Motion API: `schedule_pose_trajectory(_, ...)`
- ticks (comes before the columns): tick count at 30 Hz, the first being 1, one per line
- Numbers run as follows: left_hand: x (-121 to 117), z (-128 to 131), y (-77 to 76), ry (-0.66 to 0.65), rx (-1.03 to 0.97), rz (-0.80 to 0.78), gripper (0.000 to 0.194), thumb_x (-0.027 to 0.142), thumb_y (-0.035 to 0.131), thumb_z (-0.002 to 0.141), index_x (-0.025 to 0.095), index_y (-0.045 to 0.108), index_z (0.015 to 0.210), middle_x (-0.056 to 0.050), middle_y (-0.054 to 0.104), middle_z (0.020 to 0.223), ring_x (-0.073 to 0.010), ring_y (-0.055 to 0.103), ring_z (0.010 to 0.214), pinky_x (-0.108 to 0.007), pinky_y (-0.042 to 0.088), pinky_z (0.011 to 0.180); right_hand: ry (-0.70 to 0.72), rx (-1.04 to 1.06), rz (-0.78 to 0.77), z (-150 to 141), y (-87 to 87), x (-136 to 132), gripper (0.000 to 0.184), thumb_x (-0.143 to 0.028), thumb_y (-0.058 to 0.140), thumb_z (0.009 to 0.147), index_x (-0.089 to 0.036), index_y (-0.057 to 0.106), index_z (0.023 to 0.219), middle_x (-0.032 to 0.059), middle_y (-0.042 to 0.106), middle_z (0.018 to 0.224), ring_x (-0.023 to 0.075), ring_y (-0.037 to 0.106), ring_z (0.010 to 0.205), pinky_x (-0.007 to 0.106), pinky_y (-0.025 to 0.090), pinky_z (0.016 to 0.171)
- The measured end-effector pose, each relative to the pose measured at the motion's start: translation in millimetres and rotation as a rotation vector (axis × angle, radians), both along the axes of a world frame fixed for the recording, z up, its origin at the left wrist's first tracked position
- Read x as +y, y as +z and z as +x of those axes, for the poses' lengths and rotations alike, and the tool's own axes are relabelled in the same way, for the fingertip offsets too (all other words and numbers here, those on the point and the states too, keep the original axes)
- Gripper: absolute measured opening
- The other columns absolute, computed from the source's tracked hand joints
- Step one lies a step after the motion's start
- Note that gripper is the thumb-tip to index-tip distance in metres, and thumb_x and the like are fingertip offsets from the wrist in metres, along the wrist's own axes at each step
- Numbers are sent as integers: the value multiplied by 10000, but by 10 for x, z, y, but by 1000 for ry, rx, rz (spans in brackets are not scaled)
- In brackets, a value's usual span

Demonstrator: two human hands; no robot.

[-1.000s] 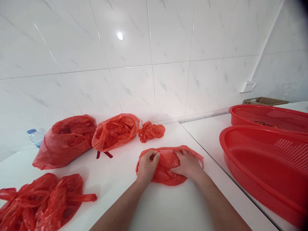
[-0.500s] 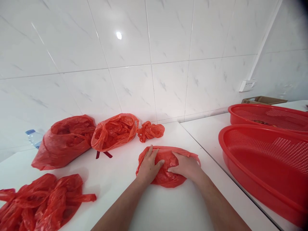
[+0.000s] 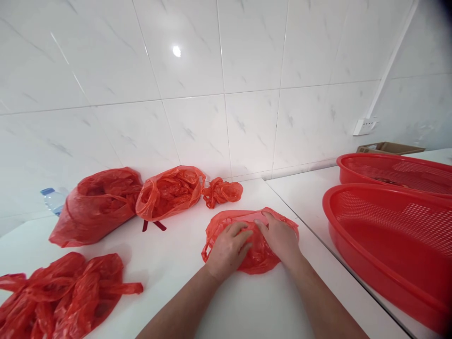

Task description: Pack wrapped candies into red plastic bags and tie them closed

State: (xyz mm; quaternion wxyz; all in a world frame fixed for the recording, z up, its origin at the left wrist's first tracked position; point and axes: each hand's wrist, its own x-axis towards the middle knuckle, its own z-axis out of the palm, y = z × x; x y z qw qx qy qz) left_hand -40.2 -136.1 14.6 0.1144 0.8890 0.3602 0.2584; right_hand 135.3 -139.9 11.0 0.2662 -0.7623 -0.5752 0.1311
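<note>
A thin red plastic bag [image 3: 259, 252] lies spread on the white table, its mouth wide and its edge wrinkled. Over its left side rests my left hand [image 3: 228, 249], fingers bent and apart. My right hand [image 3: 282, 238] reaches across the bag's right side, thumb and fingers separated, touching the plastic. I cannot see anything gripped in either hand. Behind the bag sits a small crumpled red bag [image 3: 222, 192]. Farther left are an opened red bag stuffed with plastic [image 3: 171, 193] and a larger full red bag [image 3: 97, 207].
A heap of loose red bags [image 3: 70, 296] occupies the near left. Two red perforated baskets, a near one [image 3: 370, 254] and a far one [image 3: 395, 165], stand on the right. A plastic bottle [image 3: 52, 201] is behind the bags, and a cardboard box [image 3: 390, 148] lies by the wall.
My left hand has gone from pinched fingers to spread, then to bent fingers farther right on the bag. My right hand's fingers have shifted, and the bag's far edge is spread wider.
</note>
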Motion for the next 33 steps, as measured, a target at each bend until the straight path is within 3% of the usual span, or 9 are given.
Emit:
schedule_pose_trajectory(2,-19,15,-1,-128,26,-37,370,277,538,815,257,582,1182,-58,531,1261,-251,504,1114,-368,410,956,3,-1,7,0,3,-1,502,-556,293,867,-269,487,1230,30,677,906,236,613,874,337,436,704)
schedule_pose_trajectory(5,-15,26,-22,-244,75,-95,301,317,581,793,252,649,1078,-56,620,1082,-229,563,972,-357,445,875,-6,-4,9,8,10,-3,487,-557,284,872,-284,490,1218,24,672,899,225,616,857,325,431,670)
schedule_pose_trajectory(11,-11,17,-45,-246,98,-75,197,321,522,837,216,682,791,-36,632,848,-169,569,792,-287,453,740,-24,-7,-15,44,-12,4,454,-537,303,869,-301,477,1215,17,670,907,220,614,822,318,419,621)
schedule_pose_trajectory(15,-16,-11,-24,-136,-5,-14,190,341,510,846,208,638,890,-50,610,983,-170,566,842,-281,461,724,-17,3,10,52,-9,2,444,-526,332,859,-287,484,1201,22,665,981,227,603,893,321,421,655)
schedule_pose_trajectory(20,66,-38,-69,67,-66,51,220,219,410,877,223,629,898,-53,620,937,-193,561,916,-332,461,809,22,-61,34,1,48,-21,341,-463,342,869,-282,583,1027,9,649,762,202,605,730,300,390,581)
schedule_pose_trajectory(23,125,-46,-151,148,-66,74,217,227,509,827,234,625,1010,-67,548,1207,-230,475,1147,-377,405,958,44,-118,64,-30,35,-19,279,-390,416,842,-282,581,1039,22,638,923,187,601,757,286,390,587)
schedule_pose_trajectory(26,154,-52,-234,232,-17,-44,573,349,669,711,265,500,1252,-70,347,1436,-279,315,1313,-416,350,1027,72,-156,53,-44,-26,-2,354,-347,511,778,-285,532,1126,40,562,1126,184,596,830,272,401,612)
schedule_pose_trajectory(28,161,-58,-271,268,23,-164,799,456,703,653,283,373,1360,-70,233,1499,-301,229,1360,-441,328,1043,103,-154,22,-45,-67,10,443,-328,564,731,-277,492,1165,49,551,1127,191,592,862,262,401,600)
schedule_pose_trajectory(33,178,-82,-306,274,59,-304,918,574,660,642,252,282,1414,-93,234,1501,-293,207,1373,-440,272,1077,142,-94,-49,-23,-101,7,477,-342,609,684,-259,488,1138,47,590,1077,197,601,846,266,403,591)
